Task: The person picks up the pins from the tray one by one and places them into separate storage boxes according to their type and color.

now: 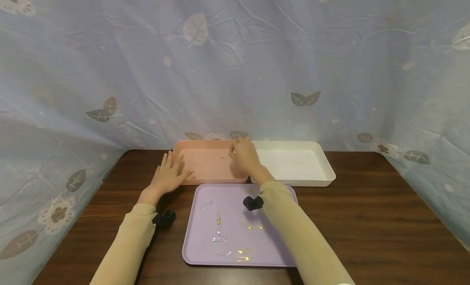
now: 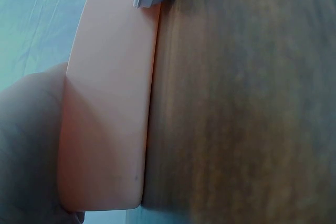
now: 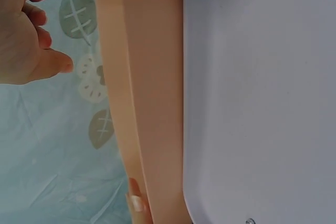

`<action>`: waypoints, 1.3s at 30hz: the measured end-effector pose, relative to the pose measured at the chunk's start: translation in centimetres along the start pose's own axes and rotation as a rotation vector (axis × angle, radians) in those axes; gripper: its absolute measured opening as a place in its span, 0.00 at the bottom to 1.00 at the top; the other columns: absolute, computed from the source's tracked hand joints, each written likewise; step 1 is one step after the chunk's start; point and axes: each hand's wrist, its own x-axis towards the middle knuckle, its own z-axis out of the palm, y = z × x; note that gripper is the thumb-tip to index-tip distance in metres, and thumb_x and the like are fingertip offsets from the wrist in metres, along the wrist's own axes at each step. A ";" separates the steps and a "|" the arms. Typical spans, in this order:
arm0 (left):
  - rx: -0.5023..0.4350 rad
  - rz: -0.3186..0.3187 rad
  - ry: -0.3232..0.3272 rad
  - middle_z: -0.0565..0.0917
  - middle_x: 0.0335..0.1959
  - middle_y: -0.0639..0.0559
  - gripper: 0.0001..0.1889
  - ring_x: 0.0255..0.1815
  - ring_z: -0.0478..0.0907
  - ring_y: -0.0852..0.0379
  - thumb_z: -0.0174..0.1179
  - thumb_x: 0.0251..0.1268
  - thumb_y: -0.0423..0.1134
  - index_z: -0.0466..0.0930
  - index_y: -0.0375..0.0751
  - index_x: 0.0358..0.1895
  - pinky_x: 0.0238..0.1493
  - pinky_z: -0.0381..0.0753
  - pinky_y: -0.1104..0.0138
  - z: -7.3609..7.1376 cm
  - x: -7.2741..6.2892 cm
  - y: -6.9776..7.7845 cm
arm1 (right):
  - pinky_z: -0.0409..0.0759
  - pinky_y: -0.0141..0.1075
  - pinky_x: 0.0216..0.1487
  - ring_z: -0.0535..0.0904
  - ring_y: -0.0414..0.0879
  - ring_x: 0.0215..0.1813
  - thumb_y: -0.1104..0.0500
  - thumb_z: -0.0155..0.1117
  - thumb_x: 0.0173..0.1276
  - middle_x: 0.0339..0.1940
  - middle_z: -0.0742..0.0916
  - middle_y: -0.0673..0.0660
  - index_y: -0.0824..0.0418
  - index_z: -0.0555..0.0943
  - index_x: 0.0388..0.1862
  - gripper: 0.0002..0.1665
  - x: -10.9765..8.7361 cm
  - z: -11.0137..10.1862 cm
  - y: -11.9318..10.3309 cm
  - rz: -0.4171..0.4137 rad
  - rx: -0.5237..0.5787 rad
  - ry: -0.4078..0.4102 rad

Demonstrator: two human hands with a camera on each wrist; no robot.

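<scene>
My left hand [image 1: 168, 174] rests with spread fingers at the left end of the pink tray [image 1: 205, 181]; in the left wrist view, part of that hand lies along the tray's wall [image 2: 105, 129]. Over the right end of the same tray is my right hand [image 1: 245, 156], fingers loosely bent. In the right wrist view its thumb [image 3: 55, 64] stands apart from the fingertips, and nothing shows between them. A tiny object [image 1: 222, 157] lies inside the pink tray. Silver safety pins [image 1: 224, 253] and gold safety pins [image 1: 242, 259], several in all, are scattered over the lilac tray [image 1: 198, 236].
To the right of the pink tray stands a white tray [image 1: 297, 162], the two nearly end to end. The lilac tray sits in front of both, partly covered by my right sleeve [image 1: 293, 228]. A patterned cloth [image 1: 235, 72] hangs behind the dark wooden table [image 1: 367, 219].
</scene>
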 end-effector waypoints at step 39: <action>-0.009 -0.011 -0.022 0.32 0.78 0.29 0.45 0.79 0.27 0.32 0.41 0.69 0.68 0.43 0.42 0.79 0.71 0.40 0.31 -0.2 -0.1 0.0 | 0.75 0.35 0.39 0.68 0.46 0.40 0.63 0.68 0.61 0.34 0.79 0.54 0.57 0.82 0.29 0.03 -10.1 -4.3 -2.9 0.026 0.472 0.053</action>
